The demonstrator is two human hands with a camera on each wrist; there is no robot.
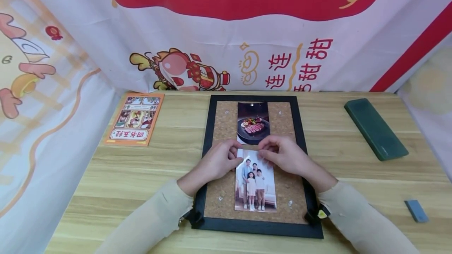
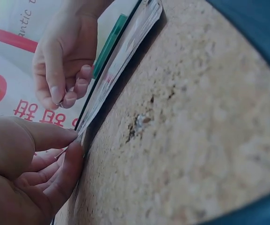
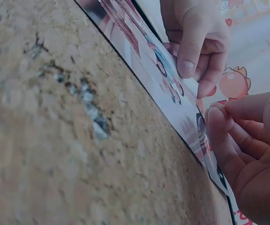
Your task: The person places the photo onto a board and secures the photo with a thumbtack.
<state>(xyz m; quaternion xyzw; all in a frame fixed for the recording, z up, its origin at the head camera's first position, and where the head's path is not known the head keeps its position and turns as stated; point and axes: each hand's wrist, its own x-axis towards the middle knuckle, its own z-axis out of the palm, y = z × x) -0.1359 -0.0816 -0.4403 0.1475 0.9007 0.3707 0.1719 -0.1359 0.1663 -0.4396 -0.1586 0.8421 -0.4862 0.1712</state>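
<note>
A family photo [image 1: 256, 183] lies over the lower middle of a black-framed cork board [image 1: 220, 183]. My left hand [image 1: 220, 160] pinches its top left edge between thumb and index finger, as the left wrist view shows up close. Over the photo's top right corner is my right hand [image 1: 282, 154], thumb and forefinger pressed together on a tiny pin, mostly hidden by the fingertips. Just above, a photo of sliced steak on a plate [image 1: 253, 122] is fixed by a clear pushpin [image 1: 252, 105] at its top edge.
Clear pushpins stick in the cork near its corners, one at the lower left [image 1: 220, 198]. An orange booklet [image 1: 135, 118] lies left of the board. To the right are a dark green case [image 1: 376, 128] and a small blue-grey block [image 1: 416, 211]. A printed cloth [image 1: 212, 50] hangs behind the table.
</note>
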